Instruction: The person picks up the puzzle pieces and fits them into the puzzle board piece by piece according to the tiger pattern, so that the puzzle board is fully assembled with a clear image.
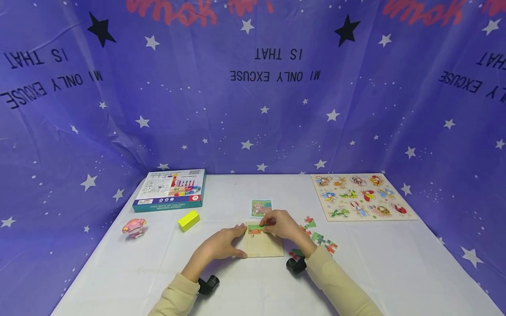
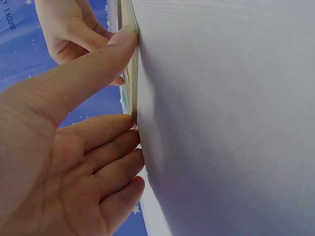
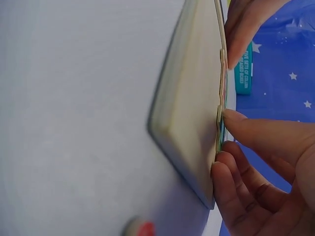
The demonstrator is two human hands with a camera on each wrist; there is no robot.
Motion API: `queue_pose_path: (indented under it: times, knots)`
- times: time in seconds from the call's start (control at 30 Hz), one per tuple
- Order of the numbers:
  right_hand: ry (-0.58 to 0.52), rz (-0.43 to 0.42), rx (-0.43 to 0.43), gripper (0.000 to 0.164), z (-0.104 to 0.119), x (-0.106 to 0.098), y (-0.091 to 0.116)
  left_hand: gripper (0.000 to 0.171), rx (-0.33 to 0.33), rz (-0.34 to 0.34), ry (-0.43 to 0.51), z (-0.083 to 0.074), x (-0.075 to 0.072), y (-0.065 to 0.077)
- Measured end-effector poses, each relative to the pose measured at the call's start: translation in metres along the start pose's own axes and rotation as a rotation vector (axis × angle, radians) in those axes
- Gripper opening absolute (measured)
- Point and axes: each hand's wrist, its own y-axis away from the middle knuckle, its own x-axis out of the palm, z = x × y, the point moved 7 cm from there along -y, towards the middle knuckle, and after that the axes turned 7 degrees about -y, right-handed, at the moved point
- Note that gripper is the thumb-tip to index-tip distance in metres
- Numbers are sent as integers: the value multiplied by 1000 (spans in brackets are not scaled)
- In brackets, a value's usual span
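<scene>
A square wooden puzzle board [image 1: 265, 249] lies on the table, with joined puzzle pieces [image 1: 254, 229] in green and orange along its far side. My left hand [image 1: 222, 244] rests at the board's left edge, thumb by the near corner and fingers by the far one. At the far right part of the board, my right hand [image 1: 282, 224] pinches a puzzle piece [image 3: 219, 130]; the fingers mostly hide it in the head view. Just beyond the board is a small picture card [image 1: 262, 208] showing an animal. Loose puzzle pieces [image 1: 318, 239] lie right of the board, partly behind the right wrist.
A boxed set [image 1: 170, 191] stands at the back left, with a yellow block [image 1: 189, 220] and a pink-topped figurine [image 1: 135, 228] nearer. At the back right lies a wooden insect board [image 1: 361, 197]. A starry purple cloth [image 1: 253, 127] hangs behind the white table.
</scene>
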Motion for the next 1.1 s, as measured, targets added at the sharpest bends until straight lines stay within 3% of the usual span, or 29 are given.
queue_pose_path:
  times: [0.5,0.8,1.1]
  knots:
    - [-23,-8,-65,17,7,-11,13,80,12,-10,1,0,-2,1]
    - [-63,-23,-95,17,10,-33,27,81,7,-10,8,0,-2,0]
    - [-17,-51,-101,17,0,-56,37,83,8,-11,0,0,0,0]
